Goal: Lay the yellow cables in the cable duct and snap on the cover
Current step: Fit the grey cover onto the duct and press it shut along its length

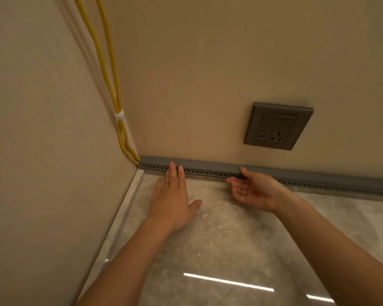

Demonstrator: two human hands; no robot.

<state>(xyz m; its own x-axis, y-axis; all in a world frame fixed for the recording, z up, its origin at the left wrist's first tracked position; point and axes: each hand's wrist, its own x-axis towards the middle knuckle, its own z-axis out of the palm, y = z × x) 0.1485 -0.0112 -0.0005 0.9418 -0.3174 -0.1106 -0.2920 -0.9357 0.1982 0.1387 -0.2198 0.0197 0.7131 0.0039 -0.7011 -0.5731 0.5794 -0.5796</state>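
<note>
Two yellow round cables [106,69] run down the wall corner, bound by a white tie [119,116], and enter the left end of the long grey perforated plastic cable duct [209,173] at the foot of the wall. The smooth grey cover strip [208,166] already sits along its top.

The left hand [172,200] lies flat and released, with straight fingertips touching the duct. The right hand [253,191] is palm up, its thumb against the cover and its fingers loosely curled, grasping nothing visible.

The step appears to be seating the cover. It would go best by pressing firmly along the strip from the corner outward, feeling for each click and checking that no cable is pinched under the lip near the entry.
</note>
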